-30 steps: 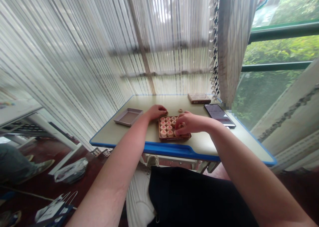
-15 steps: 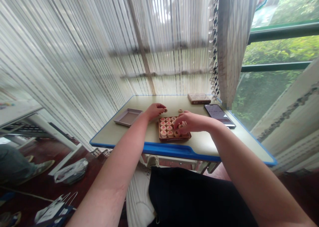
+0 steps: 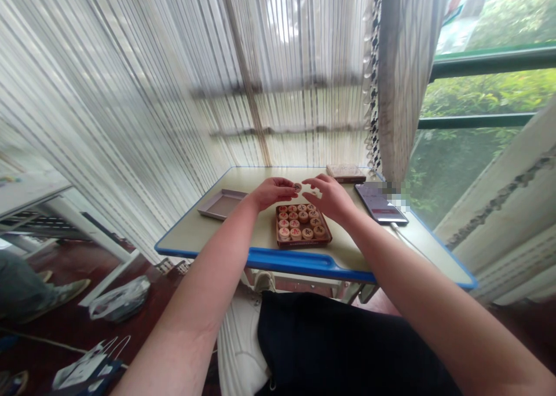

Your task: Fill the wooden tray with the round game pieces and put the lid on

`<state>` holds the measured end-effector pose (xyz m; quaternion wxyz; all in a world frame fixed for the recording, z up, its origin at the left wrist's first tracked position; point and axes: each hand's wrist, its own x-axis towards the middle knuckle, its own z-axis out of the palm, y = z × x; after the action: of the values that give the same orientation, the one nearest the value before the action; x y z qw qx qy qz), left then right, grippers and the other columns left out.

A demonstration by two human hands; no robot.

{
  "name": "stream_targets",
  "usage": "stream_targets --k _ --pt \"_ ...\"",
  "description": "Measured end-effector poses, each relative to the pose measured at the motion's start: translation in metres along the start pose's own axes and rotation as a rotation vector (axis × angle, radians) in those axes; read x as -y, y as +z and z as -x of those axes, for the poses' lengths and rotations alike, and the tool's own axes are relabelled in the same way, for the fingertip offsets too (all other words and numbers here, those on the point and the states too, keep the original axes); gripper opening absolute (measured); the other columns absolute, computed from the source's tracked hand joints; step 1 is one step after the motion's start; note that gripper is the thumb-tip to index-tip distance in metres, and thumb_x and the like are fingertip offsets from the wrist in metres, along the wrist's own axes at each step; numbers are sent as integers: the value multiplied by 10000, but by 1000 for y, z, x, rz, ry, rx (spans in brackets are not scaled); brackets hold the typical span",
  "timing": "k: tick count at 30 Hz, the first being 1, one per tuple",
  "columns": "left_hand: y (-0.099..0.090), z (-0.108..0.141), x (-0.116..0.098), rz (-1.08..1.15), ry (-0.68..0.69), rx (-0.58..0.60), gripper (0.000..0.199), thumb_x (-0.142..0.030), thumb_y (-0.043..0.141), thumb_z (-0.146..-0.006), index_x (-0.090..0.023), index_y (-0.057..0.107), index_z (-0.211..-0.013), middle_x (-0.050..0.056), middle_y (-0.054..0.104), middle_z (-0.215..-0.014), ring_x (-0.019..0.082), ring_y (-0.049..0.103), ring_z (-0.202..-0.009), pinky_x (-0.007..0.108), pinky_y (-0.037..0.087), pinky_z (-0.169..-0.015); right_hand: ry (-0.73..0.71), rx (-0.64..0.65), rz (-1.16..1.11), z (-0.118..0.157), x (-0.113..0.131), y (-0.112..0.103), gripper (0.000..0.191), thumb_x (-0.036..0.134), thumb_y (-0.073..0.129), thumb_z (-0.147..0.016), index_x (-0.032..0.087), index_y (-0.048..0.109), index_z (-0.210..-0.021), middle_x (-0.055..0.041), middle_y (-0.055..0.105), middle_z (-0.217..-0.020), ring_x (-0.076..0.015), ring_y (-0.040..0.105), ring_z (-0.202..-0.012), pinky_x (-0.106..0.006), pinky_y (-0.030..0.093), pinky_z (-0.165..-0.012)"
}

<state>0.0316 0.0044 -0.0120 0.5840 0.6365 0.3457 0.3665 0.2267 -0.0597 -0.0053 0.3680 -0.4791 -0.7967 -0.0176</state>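
My left hand (image 3: 274, 192) pinches a round wooden xiangqi piece (image 3: 296, 187), whose dark character faces me, above the far side of the table. Just right of it, my right hand (image 3: 326, 194) has its thumb and fingers apart with nothing between them. Another piece partly shows on the table behind the right fingers. Below both hands sits an open reddish-brown box (image 3: 304, 243), filled with rows of xiangqi pieces (image 3: 295, 233). Red characters mark those on the left, dark ones those on the right. A gap shows among the pieces right of the middle.
A shallow grey box lid (image 3: 223, 204) lies left on the blue-edged table (image 3: 191, 237). At the back right is a flat box (image 3: 346, 173); a phone (image 3: 381, 204) with a white cable lies nearer. Curtains hang behind. A person's leg (image 3: 30, 283) and bags are at the lower left.
My right hand has lifted from the box's right side and moved up and away, its fingers spreading beside the left hand. The left hand has shifted slightly right, with its piece now facing me.
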Motion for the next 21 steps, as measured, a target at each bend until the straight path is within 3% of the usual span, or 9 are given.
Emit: stream_targets --k 4,11,16,21 --pt "2 2 -2 -18 -9 80 352 -294 756 -590 -123 608 -859 62 643 -828 90 580 -658 272 453 -661 9 -48 -140 -2 3 6 286 347 530 -805 228 591 -1058 -48 624 -925 -188 560 -879 -349 429 -782" --pt "7 3 -3 -129 14 68 361 -316 743 -580 -141 647 -881 42 624 -767 52 465 -553 222 350 -510 157 -68 -378 -3 3 10 246 347 568 -761 183 568 -944 -41 644 -812 -145 584 -721 -295 455 -670" --pt "12 3 -8 -207 124 -64 380 -385 696 -622 -139 670 -911 46 612 -722 64 448 -560 225 341 -503 212 -90 -413 -3 -1 3 312 369 584 -744 188 521 -990 -44 637 -822 -136 557 -673 -291 446 -631" --pt "15 5 -9 -283 118 4 402 -419 676 -635 -116 685 -901 77 644 -764 60 411 -541 236 331 -502 170 -96 -345 -2 0 -1 260 359 590 -734 187 538 -921 -40 628 -802 -132 525 -654 -285 427 -613"
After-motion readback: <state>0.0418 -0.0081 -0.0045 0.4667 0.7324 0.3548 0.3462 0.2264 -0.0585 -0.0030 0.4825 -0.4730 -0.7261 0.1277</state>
